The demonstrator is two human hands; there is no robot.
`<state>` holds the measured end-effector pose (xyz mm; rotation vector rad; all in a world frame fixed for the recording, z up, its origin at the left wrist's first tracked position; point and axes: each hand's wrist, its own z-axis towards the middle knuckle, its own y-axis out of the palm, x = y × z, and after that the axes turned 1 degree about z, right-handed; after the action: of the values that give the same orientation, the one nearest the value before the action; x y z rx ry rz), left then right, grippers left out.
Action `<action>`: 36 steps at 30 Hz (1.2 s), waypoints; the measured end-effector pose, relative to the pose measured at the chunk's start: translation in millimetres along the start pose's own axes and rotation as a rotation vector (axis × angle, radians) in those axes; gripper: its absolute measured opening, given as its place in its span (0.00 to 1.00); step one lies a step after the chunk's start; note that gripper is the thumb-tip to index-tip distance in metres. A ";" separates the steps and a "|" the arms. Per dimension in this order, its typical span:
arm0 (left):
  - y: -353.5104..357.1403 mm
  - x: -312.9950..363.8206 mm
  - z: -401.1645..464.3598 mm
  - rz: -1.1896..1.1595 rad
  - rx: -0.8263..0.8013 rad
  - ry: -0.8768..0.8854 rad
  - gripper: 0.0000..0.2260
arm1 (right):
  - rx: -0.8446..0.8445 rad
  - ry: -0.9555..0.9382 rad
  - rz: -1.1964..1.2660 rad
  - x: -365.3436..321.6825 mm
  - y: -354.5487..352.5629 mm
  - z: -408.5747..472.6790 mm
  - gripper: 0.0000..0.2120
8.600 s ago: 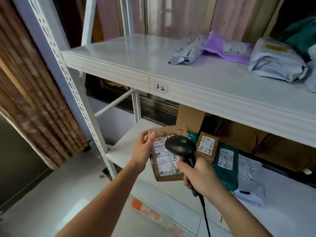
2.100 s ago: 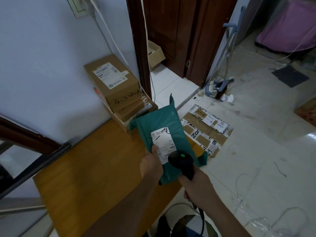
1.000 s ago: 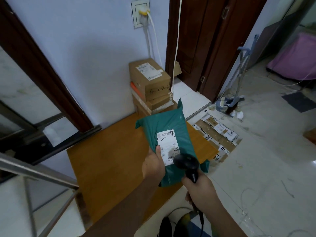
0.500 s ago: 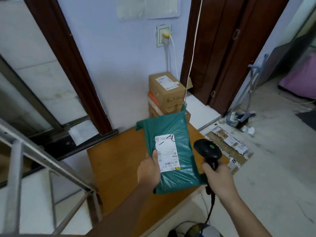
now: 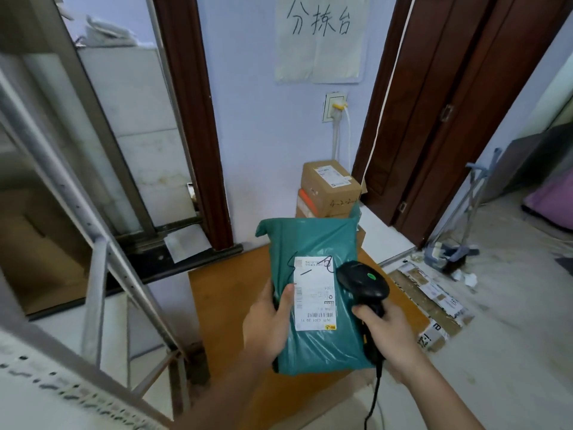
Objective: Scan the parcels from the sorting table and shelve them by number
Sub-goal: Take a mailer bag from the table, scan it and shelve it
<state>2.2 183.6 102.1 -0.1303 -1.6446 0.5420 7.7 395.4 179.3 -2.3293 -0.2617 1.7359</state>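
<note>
A green plastic mailer parcel (image 5: 313,246) with a white label, marked in black pen, is held over the wooden sorting table (image 5: 223,293). My left hand (image 5: 266,324) grips the parcel's left edge, thumb on the label. My right hand (image 5: 387,333) grips the handle of a black barcode scanner (image 5: 362,283), whose head with a green light lies just right of the label. A stack of cardboard boxes (image 5: 328,190) stands at the table's far end against the wall.
A grey metal shelf frame (image 5: 93,268) crosses the left foreground. A handwritten paper sign (image 5: 319,38) hangs on the wall above a socket. Dark wooden doors (image 5: 449,119) stand at the right. Flattened cardboard (image 5: 431,302) and a dustpan (image 5: 449,252) lie on the tiled floor.
The view has risen and swung left, so the wall sign and shelf frame show now. The scanner has come back close to the label from the right. My left hand still holds the parcel.
</note>
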 end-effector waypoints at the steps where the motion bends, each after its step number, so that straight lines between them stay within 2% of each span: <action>1: -2.6 -0.2 -2.6 -0.069 0.010 -0.004 0.33 | -0.005 -0.007 0.012 -2.2 -0.8 -3.9 0.04; 5: -4.0 0.5 -13.6 -0.370 0.009 -0.011 0.21 | -0.032 -0.047 0.011 -4.8 -4.5 -17.8 0.03; 8: -2.9 3.5 -23.6 -0.475 0.003 -0.019 0.21 | -0.039 -0.075 0.003 -3.9 -9.2 -25.6 0.02; 11: -4.2 13.8 -38.1 -0.602 -0.065 -0.081 0.18 | -0.065 -0.099 0.009 -3.4 -17.3 -32.0 0.03; 13: -4.4 19.8 -50.7 -0.697 -0.103 -0.132 0.22 | -0.087 -0.109 0.002 -1.1 -22.7 -34.3 0.04; 16: -3.7 26.0 -71.4 -0.716 -0.083 -0.148 0.26 | -0.134 -0.123 -0.010 5.2 -29.1 -35.4 0.05; 19: 1.0 24.2 -93.6 -0.742 0.005 -0.164 0.25 | -0.247 -0.152 -0.035 9.4 -34.0 -38.2 0.03; 23: 3.9 12.7 -132.2 -0.831 0.112 -0.187 0.32 | -0.334 -0.219 -0.112 17.3 -31.9 -49.8 0.03; 30: -35.0 -15.1 -209.4 -0.874 0.316 -0.242 0.36 | -0.577 -0.296 -0.189 23.5 9.4 -92.0 0.06; 36: -92.5 -29.6 -284.3 -0.868 0.548 -0.208 0.27 | -0.718 -0.381 -0.207 18.0 67.7 -153.0 0.02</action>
<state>301.0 167.5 128.6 1.0253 -1.5091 0.3090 160.1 324.3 185.7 -2.2170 -1.3326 2.2136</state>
